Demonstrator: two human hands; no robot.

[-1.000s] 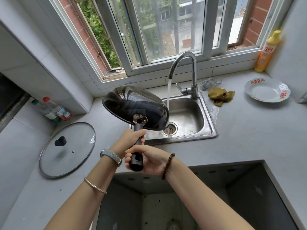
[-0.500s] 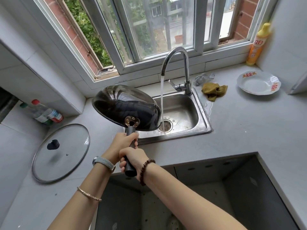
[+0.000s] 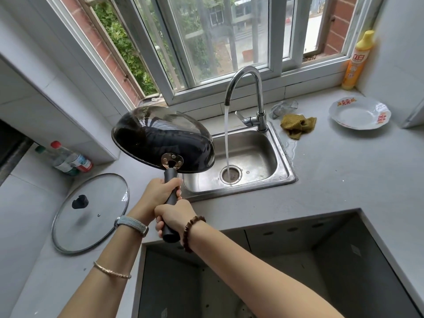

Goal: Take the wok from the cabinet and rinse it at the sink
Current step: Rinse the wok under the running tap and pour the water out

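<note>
Holding wok by handle w/ both hands clamped: left hand nearer bowl, right hand at end. Wok tilting, underside up, over sink left edge, beside running stream. Rinse step, prob draining; next needing swing under faucet.

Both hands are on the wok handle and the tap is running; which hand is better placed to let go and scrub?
Probably the right hand: it grips the handle's end, nearest the sink and cloth. The left hand holds near the wok, steadying it better.
</note>
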